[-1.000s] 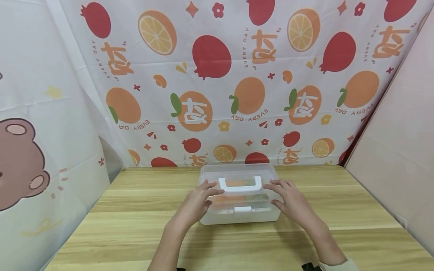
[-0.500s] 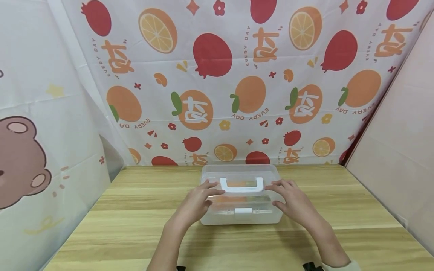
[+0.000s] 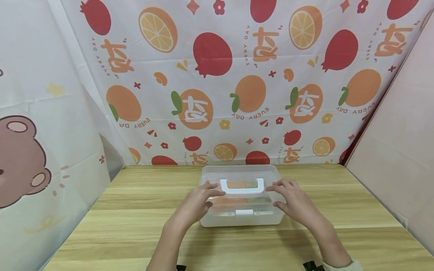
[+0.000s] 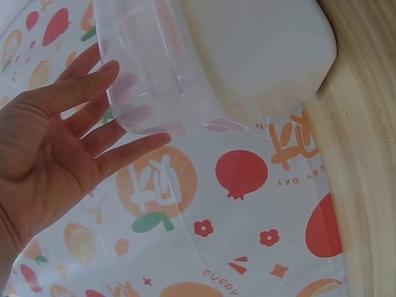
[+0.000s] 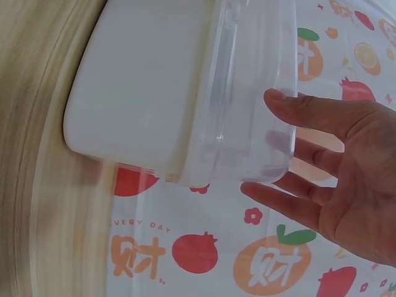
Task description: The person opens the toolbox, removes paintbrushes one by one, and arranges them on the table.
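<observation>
A clear plastic storage box [image 3: 257, 221], its lid down, stands on the wooden table. On the lid are a white handle [image 3: 244, 191] and, at the front, a white latch [image 3: 244, 212]. Orange and dark green shapes show blurrily through the plastic. My left hand [image 3: 194, 201] lies at the lid's left side, fingers spread, fingertips near the handle; the left wrist view shows them along the lid's corner [image 4: 145, 93]. At the right side my right hand [image 3: 292, 199] mirrors it, its thumb by the lid's front [image 5: 257, 124] and its other fingers near the edge.
A fruit-printed cloth [image 3: 217, 94] hangs right behind the box at the table's back edge. White cloth [image 3: 30, 82] with a bear print stands left, and a plain pale panel [image 3: 396, 150] right. Table surface [image 3: 145, 222] extends around the box.
The box appears slightly lower and larger in the head view, while the backdrop has shifted up a little. Both hands stay at the lid's sides, nearly still.
</observation>
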Demonstrator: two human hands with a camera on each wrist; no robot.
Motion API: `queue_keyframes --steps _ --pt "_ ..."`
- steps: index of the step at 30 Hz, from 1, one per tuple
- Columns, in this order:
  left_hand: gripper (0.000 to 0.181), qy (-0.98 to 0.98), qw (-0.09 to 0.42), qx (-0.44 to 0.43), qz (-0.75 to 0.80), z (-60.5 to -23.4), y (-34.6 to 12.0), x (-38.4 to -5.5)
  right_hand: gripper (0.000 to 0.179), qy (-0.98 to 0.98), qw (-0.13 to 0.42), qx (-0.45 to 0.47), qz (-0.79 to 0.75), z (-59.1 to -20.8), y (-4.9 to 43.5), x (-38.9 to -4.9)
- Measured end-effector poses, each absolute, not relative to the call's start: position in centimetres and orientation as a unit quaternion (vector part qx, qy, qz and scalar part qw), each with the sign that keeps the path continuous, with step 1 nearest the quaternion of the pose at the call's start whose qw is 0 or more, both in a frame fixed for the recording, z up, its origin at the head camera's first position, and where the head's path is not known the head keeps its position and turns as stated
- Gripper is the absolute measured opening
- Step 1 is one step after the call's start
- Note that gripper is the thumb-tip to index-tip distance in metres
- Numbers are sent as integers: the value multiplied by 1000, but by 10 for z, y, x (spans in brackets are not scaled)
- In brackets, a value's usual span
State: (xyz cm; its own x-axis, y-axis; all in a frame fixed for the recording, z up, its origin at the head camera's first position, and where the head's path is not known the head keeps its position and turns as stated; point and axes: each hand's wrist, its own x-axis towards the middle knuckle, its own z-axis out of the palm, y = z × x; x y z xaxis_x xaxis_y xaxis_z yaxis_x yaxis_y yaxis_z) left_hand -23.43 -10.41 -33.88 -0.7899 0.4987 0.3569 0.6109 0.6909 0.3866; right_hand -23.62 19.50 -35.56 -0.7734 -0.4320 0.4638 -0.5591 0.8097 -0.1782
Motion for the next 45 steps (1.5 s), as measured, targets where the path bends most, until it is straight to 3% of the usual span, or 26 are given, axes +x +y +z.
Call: queue_keyframes --steps 36,45 --pt "43 -919 88 -303 -235 -328 -101 -224 42 -937 159 269 159 -346 201 -232" --pt "41 -925 60 -264 -268 -327 -105 -229 37 -934 159 272 169 -345 206 -235"
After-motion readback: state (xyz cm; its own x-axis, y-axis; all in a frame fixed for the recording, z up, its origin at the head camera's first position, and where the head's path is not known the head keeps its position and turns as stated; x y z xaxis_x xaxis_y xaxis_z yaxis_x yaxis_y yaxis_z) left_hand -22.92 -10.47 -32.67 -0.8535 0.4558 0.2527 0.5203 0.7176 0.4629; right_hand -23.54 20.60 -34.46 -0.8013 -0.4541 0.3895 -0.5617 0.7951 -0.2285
